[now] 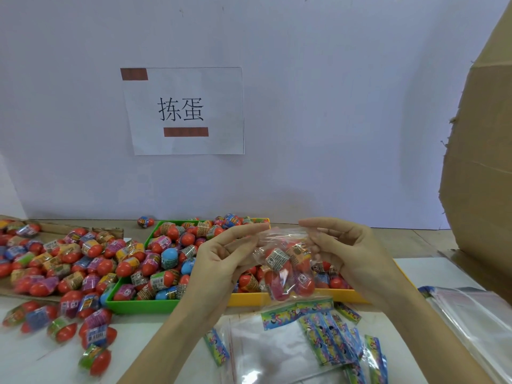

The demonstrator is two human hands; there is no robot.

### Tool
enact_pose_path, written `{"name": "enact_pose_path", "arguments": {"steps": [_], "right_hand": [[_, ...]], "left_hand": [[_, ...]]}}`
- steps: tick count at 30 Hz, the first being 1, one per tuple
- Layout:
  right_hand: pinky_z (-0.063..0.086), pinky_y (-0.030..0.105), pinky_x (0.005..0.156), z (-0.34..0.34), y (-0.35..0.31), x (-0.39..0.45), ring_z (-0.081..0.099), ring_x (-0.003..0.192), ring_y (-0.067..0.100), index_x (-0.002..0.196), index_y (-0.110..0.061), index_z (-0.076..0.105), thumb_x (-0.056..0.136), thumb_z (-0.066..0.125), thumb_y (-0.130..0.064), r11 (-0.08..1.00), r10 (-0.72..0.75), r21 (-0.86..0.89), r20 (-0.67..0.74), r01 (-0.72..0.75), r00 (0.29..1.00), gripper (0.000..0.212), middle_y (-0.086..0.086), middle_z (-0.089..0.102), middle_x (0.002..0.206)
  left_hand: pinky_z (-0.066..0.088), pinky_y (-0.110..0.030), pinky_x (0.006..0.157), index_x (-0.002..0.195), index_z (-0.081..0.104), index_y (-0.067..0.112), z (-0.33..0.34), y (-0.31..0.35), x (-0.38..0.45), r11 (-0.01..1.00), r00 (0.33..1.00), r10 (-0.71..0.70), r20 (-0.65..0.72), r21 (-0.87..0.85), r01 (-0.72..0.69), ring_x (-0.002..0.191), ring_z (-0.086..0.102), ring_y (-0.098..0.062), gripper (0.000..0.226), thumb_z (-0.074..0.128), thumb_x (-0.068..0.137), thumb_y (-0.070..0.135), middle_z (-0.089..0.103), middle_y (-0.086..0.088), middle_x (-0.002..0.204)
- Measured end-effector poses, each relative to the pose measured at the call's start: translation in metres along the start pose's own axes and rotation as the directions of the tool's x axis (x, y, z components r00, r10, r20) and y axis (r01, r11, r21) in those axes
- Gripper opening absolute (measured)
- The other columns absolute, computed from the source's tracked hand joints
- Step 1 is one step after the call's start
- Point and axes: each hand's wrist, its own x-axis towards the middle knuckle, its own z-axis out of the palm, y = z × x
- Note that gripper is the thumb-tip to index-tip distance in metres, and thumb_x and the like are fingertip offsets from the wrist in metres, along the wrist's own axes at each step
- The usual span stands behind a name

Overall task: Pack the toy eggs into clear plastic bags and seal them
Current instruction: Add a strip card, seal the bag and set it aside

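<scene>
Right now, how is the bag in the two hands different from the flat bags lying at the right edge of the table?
The held bag is bulging with toy eggs; the stack of flat bags looks empty. The held bag hangs in the air, its top pinched between the left hand and the right hand; the stack of flat bags lies on the table, untouched. Both are clear plastic.

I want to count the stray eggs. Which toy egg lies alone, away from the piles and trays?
The toy egg with a blue wrapper, lying on the table by the wall, just behind the green tray's far left corner; no other egg touches it.
</scene>
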Motion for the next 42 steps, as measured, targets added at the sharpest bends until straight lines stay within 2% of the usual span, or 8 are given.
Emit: {"name": "enact_pose_path", "arguments": {"steps": [3, 6, 13, 17, 20, 25, 31, 42], "right_hand": [[0.058, 0.022, 0.079, -0.001, 0.0, 0.0, 0.07, 0.082, 0.015, 0.114, -0.016, 0.081, 0.076, 0.091, -0.05, 0.999, -0.034, 0.017, -0.007, 0.034, 0.999, 0.052, 0.008, 0.075, 0.093], [0.059, 0.023, 0.081, -0.001, -0.003, -0.001, 0.071, 0.085, 0.018, 0.11, -0.017, 0.082, 0.076, 0.09, -0.054, 0.999, -0.045, -0.007, -0.004, 0.045, 0.999, 0.051, 0.009, 0.077, 0.099], [0.058, 0.025, 0.086, -0.004, -0.007, -0.004, 0.071, 0.089, 0.02, 0.109, -0.018, 0.079, 0.088, 0.081, -0.048, 0.995, -0.044, -0.084, 0.058, 0.049, 0.997, 0.038, 0.008, 0.077, 0.104], [0.057, 0.024, 0.085, -0.005, -0.009, -0.004, 0.07, 0.089, 0.025, 0.109, -0.016, 0.078, 0.092, 0.078, -0.049, 0.988, -0.046, -0.141, 0.075, 0.056, 0.996, 0.038, 0.011, 0.074, 0.1], [0.057, 0.022, 0.084, -0.005, -0.01, -0.005, 0.072, 0.093, 0.027, 0.109, -0.017, 0.078, 0.098, 0.071, -0.042, 0.98, -0.047, -0.186, 0.092, 0.063, 0.995, 0.028, 0.008, 0.076, 0.102], [0.056, 0.017, 0.081, -0.007, -0.014, -0.007, 0.076, 0.095, 0.023, 0.11, -0.02, 0.078, 0.105, 0.061, -0.022, 0.956, -0.065, -0.279, 0.117, 0.095, 0.991, 0.017, 0.005, 0.078, 0.105], [0.056, 0.018, 0.082, -0.003, -0.02, -0.008, 0.076, 0.093, 0.021, 0.101, -0.026, 0.079, 0.102, 0.062, -0.021, 0.945, -0.093, -0.303, 0.116, 0.124, 0.989, 0.017, 0.003, 0.079, 0.102], [0.057, 0.022, 0.085, -0.005, -0.021, -0.008, 0.075, 0.093, 0.026, 0.102, -0.022, 0.08, 0.1, 0.07, -0.024, 0.935, -0.106, -0.325, 0.127, 0.142, 0.986, 0.01, 0.008, 0.078, 0.097]], "left_hand": [[0.062, -0.026, 0.086, 0.105, 0.084, 0.02, 0.0, 0.001, -0.001, 0.999, 0.999, 0.032, 0.027, -0.022, -0.031, 0.105, 0.077, -0.022, 0.021, 0.071, 0.089, 0.023, 0.081, -0.011, 0.104], [0.062, -0.027, 0.085, 0.099, 0.084, 0.019, -0.001, 0.004, -0.001, 0.998, 0.996, 0.051, 0.078, -0.042, -0.048, 0.109, 0.077, -0.027, 0.011, 0.075, 0.093, 0.017, 0.08, -0.017, 0.11], [0.061, -0.032, 0.094, 0.101, 0.082, 0.019, -0.011, 0.006, -0.003, 0.982, 0.972, 0.114, 0.206, 0.126, -0.142, 0.121, 0.072, -0.029, 0.031, 0.056, 0.097, 0.004, 0.079, -0.017, 0.115], [0.057, -0.04, 0.105, 0.106, 0.081, 0.016, -0.015, 0.008, -0.003, 0.966, 0.949, 0.123, 0.289, 0.186, -0.182, 0.135, 0.064, -0.028, 0.025, 0.058, 0.095, 0.014, 0.077, -0.015, 0.124], [0.056, -0.044, 0.108, 0.105, 0.082, 0.015, -0.018, 0.008, -0.002, 0.946, 0.945, 0.128, 0.3, 0.25, -0.207, 0.135, 0.064, -0.028, 0.028, 0.056, 0.099, 0.005, 0.078, -0.013, 0.123], [0.056, -0.029, 0.104, 0.104, 0.083, 0.015, -0.017, 0.013, -0.004, 0.916, 0.935, 0.136, 0.326, 0.318, -0.244, 0.132, 0.066, -0.019, 0.034, 0.054, 0.099, -0.001, 0.079, -0.004, 0.122], [0.055, -0.034, 0.108, 0.103, 0.086, 0.014, -0.021, 0.015, -0.003, 0.865, 0.927, 0.14, 0.347, 0.412, -0.285, 0.132, 0.066, -0.019, 0.046, 0.053, 0.101, -0.018, 0.078, 0.0, 0.127], [0.054, -0.032, 0.109, 0.108, 0.084, 0.009, -0.023, 0.014, -0.002, 0.838, 0.929, 0.117, 0.352, 0.466, -0.282, 0.133, 0.065, -0.016, 0.043, 0.052, 0.101, -0.018, 0.076, 0.002, 0.129]]}}
